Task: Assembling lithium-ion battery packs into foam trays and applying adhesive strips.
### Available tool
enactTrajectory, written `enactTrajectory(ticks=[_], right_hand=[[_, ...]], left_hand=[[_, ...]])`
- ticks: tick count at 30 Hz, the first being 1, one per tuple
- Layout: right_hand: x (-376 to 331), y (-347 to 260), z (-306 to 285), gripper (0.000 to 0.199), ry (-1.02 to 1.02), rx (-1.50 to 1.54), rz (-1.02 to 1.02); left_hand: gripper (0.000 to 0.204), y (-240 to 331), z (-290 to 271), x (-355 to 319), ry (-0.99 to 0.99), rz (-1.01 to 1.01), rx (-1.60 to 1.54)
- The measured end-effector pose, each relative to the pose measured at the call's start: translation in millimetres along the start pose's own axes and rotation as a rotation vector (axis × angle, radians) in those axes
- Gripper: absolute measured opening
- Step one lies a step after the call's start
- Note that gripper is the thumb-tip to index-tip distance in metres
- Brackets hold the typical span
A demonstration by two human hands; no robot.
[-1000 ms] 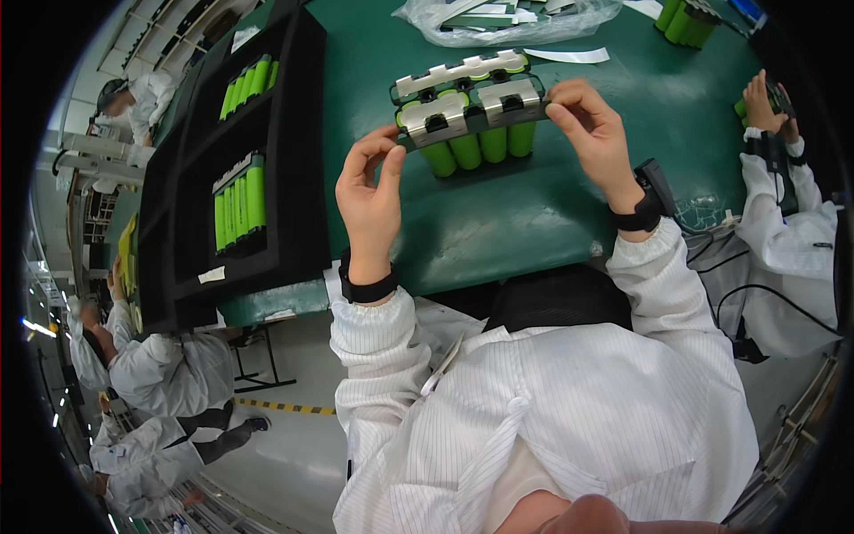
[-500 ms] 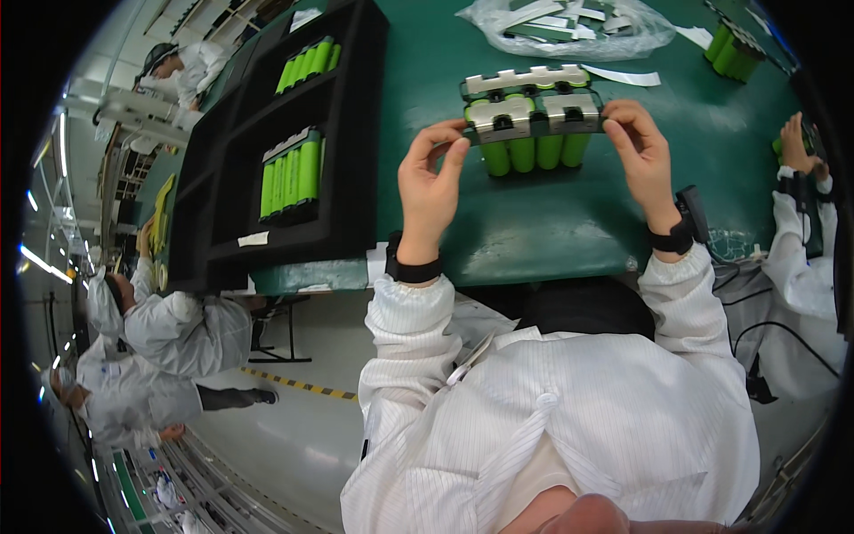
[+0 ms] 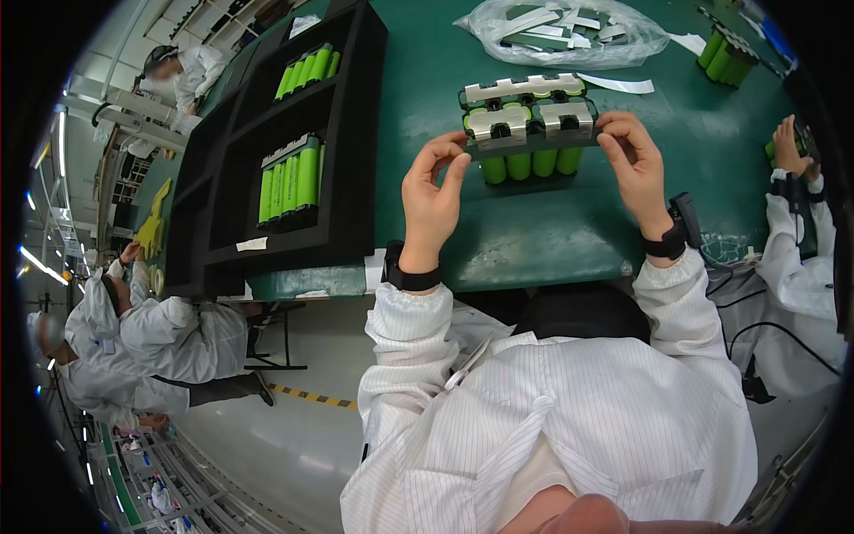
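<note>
A battery pack (image 3: 532,162) of green cylindrical cells stands on the green table in front of me, with silvery metal plates on its top. Along the top edge of its near side runs a dark grey strip (image 3: 534,144). My left hand (image 3: 432,198) pinches the strip's left end between thumb and fingers. At the right end, my right hand (image 3: 637,171) pinches it the same way. The fingertips partly hide both ends, and whether the strip is stuck to the pack I cannot tell.
Behind the pack lie a white paper strip (image 3: 616,85) and a clear plastic bag (image 3: 654,40) of loose strips. A black foam tray (image 3: 351,169) with green battery packs (image 3: 290,182) stands left. Another pack (image 3: 728,58) stands far right, near a co-worker's hand (image 3: 786,147).
The strip sits slightly lower against the pack's near side, and both hands have shifted a little. The whole scene has moved slightly in view. At far left, the co-workers have changed posture.
</note>
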State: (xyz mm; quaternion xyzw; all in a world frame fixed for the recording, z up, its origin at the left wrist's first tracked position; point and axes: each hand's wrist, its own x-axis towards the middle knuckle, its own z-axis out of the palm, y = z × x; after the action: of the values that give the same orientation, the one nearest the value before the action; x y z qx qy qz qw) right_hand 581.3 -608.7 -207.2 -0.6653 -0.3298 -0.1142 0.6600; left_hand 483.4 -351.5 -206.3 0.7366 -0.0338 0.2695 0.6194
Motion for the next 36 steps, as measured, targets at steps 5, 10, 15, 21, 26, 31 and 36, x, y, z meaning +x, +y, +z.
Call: enactTrajectory(ticks=[5,10,15,21,26,31,36], right_hand=[[0.7,3.5,-0.8,0.006,0.01,0.012,0.012],[2.2,6.4,0.9,0.006,0.022,0.039,-0.014],[3.8,6.2,2.0,0.005,0.027,0.039,-0.024],[3.2,4.2,0.3,0.004,0.036,0.034,-0.009],[3.1,5.1,-0.7,0.005,0.042,0.051,0.014],[3.3,1.8,0.2,0.005,0.018,0.104,0.026],[3.0,4.1,-1.8,0.005,0.018,0.113,0.043]], left_hand=[[0.012,6.7,2.3,3.6,0.002,0.026,-0.012],[0.012,4.8,2.3,6.2,0.002,0.046,-0.026],[0.011,3.0,3.0,6.7,0.005,0.044,-0.058],[0.01,5.7,4.2,6.3,0.017,0.033,-0.02],[0.008,3.1,5.3,4.8,0.015,0.009,-0.051],[0.008,5.0,4.1,4.3,0.019,-0.02,-0.033],[0.008,3.6,5.4,5.2,0.036,0.003,-0.006]])
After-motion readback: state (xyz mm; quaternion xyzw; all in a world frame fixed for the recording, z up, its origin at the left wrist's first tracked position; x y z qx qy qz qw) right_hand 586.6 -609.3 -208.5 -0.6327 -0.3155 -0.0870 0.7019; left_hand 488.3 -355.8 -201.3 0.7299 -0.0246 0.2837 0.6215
